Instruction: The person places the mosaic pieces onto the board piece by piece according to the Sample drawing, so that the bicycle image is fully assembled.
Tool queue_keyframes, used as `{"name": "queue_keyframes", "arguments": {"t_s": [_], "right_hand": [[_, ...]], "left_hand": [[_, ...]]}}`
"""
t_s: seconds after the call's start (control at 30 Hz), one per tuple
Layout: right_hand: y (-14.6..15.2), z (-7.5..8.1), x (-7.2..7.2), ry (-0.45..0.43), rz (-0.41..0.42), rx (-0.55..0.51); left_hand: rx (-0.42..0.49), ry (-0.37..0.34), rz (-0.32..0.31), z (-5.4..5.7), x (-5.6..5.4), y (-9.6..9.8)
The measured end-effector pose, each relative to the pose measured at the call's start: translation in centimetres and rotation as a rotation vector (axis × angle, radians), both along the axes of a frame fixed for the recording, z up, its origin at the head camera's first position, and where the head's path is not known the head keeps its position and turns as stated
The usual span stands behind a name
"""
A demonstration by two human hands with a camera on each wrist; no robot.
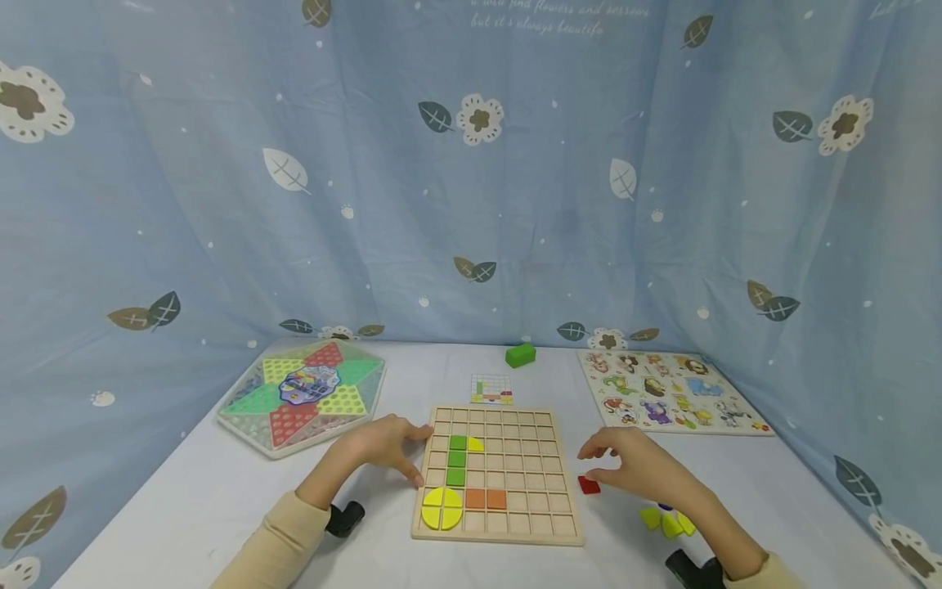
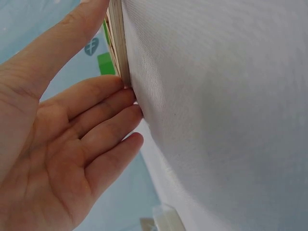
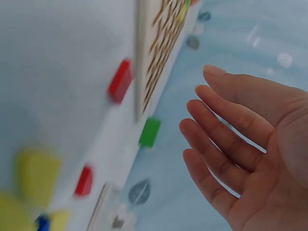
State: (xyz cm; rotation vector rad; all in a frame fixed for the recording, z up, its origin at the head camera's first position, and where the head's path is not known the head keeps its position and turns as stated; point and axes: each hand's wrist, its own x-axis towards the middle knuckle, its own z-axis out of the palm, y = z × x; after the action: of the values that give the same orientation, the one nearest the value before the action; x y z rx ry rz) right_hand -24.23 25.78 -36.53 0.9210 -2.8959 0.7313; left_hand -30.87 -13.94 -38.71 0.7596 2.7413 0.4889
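Note:
A wooden grid board [image 1: 570,540] lies flat on the table. It holds green squares [image 1: 457,459], orange squares [image 1: 486,499], yellow quarter pieces forming a circle [image 1: 442,509] and one lone yellow quarter [image 1: 475,444]. My left hand [image 1: 379,443] rests at the board's left side, thumb and fingers spread along the edge; the left wrist view shows fingertips right at the wooden edge [image 2: 120,53]. Right of the board, my right hand [image 1: 639,465] hovers near a red piece [image 1: 589,484], fingers loosely bent with nothing between them. The right wrist view shows a second red piece [image 3: 84,180].
Loose yellow pieces [image 1: 670,523] and a blue one lie beneath my right forearm. Behind the board are a small pattern card [image 1: 491,389] and a green block [image 1: 520,355]. A hexagonal game board [image 1: 253,438] stands left, an animal puzzle board [image 1: 680,393] right.

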Motion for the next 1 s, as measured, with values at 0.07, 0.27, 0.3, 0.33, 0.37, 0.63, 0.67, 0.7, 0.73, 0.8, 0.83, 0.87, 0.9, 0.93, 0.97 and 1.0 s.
{"name": "queue_keyframes", "arguments": {"t_s": [0.07,0.27,0.3,0.33,0.37,0.63,0.67,0.7,0.73,0.8,0.83,0.87,0.9,0.93,0.97,1.0], "right_hand": [[1.3,-0.2,0.3,-0.007,-0.025,0.008],[4.7,-0.6,1.1,-0.05,-0.115,0.066],[5.3,-0.6,1.2,-0.052,-0.128,0.074],[5.8,-0.7,1.2,-0.056,-0.15,0.086],[6.3,-0.7,1.3,-0.061,-0.168,0.093],[10.0,-1.6,1.5,-0.151,-0.258,0.13],[10.3,-1.8,1.4,-0.169,-0.282,0.138],[10.6,-2.1,1.4,-0.184,-0.309,0.15],[10.8,-2.3,1.3,-0.199,-0.339,0.161],[11.2,-2.6,1.3,-0.227,-0.386,0.179],[11.3,-2.7,1.3,-0.236,-0.393,0.187],[11.4,-2.8,1.3,-0.245,-0.399,0.19],[11.5,-2.9,1.3,-0.255,-0.405,0.185],[11.5,-2.9,1.2,-0.263,-0.409,0.178],[11.5,-2.9,1.2,-0.261,-0.395,0.174],[11.5,-2.9,1.2,-0.259,-0.379,0.169]], "left_hand": [[0.001,0.001,-0.003,0.0,-0.1,0.0],[0.009,-0.002,-0.009,-0.1,-0.2,-0.1],[0.009,-0.002,-0.01,-0.1,-0.2,-0.1],[0.009,0.0,-0.013,-0.1,-0.2,-0.1],[0.011,-0.001,-0.012,-0.1,-0.2,-0.1],[0.021,-0.022,0.002,-0.1,-0.3,-0.2],[0.021,-0.023,0.005,-0.1,-0.3,-0.2],[0.019,-0.024,0.008,-0.1,-0.3,-0.2],[0.018,-0.024,0.01,-0.1,-0.3,-0.2],[0.016,-0.024,0.013,-0.1,-0.3,-0.1],[0.015,-0.025,0.017,-0.1,-0.3,-0.1],[0.014,-0.024,0.018,-0.1,-0.3,-0.1],[0.013,-0.023,0.018,-0.1,-0.2,-0.1],[0.013,-0.022,0.018,-0.1,-0.2,0.0],[0.013,-0.021,0.019,-0.1,-0.2,0.0],[0.014,-0.02,0.02,-0.1,-0.2,0.0]]}}
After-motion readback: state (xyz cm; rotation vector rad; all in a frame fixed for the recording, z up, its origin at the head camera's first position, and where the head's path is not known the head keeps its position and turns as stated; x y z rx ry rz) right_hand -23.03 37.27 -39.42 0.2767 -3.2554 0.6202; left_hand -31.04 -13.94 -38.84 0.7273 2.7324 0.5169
